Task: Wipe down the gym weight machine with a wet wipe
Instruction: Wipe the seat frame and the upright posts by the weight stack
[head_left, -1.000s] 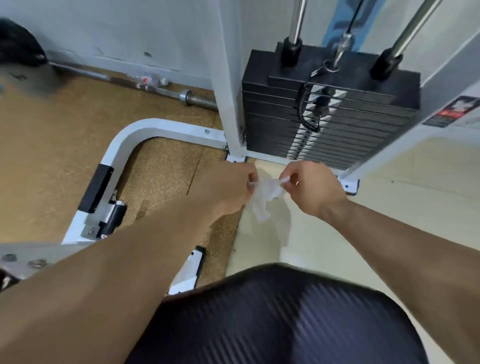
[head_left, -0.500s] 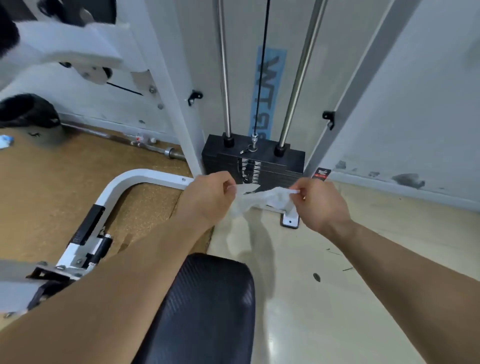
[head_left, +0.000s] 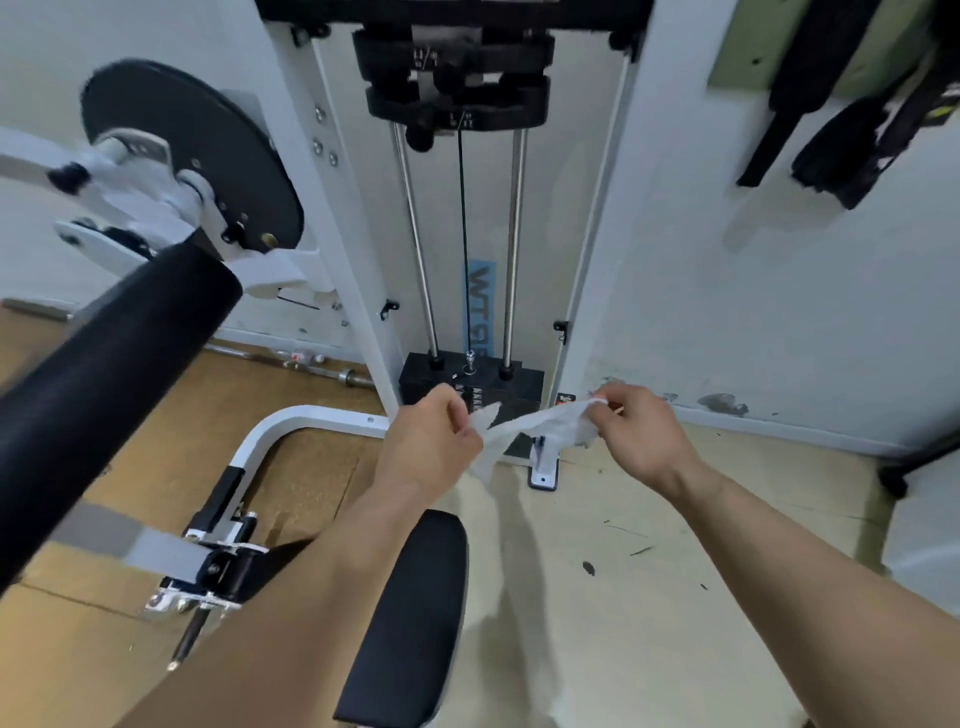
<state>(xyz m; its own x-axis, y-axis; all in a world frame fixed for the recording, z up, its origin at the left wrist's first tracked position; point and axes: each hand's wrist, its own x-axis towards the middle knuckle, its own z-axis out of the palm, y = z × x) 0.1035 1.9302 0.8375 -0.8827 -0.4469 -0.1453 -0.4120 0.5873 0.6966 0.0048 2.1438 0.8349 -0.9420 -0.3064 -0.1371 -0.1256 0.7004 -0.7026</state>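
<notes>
Between both hands, out in front of the weight stack (head_left: 524, 387), hangs the wet wipe (head_left: 540, 423), pulled into a crumpled strip w/ 1 loose corner drooping below its left end. At that end the left hand (head_left: 431, 441) pinches it, fingers curled; at the other the right hand (head_left: 641, 431) pinches it w/ thumb & fingertips. Hands are apart, wipe stretched across the gap, touching nothing else

Progress, as I read it: wipe is out & being opened up, i.e. prep stage. Can't tell if any part is already wiped, no wet sheen or streaks I can make out. So pretty much everything looks left to do:
- black seat pad (head_left: 415, 613) just below the forearms
- big black roller pad (head_left: 104, 374) at left
- white base frame (head_left: 311, 415) curving over the floor (head_left: 597, 623)
- 2 chrome guide rods (head_left: 415, 234) rising from the stack, plus the stack top
- white uprights (head_left: 358, 270) either side

Next move prob needs the wipe spread flat or folded into 1 hand, then pressed onto the nearest part, likely seat pad or stack. Wipe looks thin & twisted, so it may bunch or tear if pulled harder
</notes>
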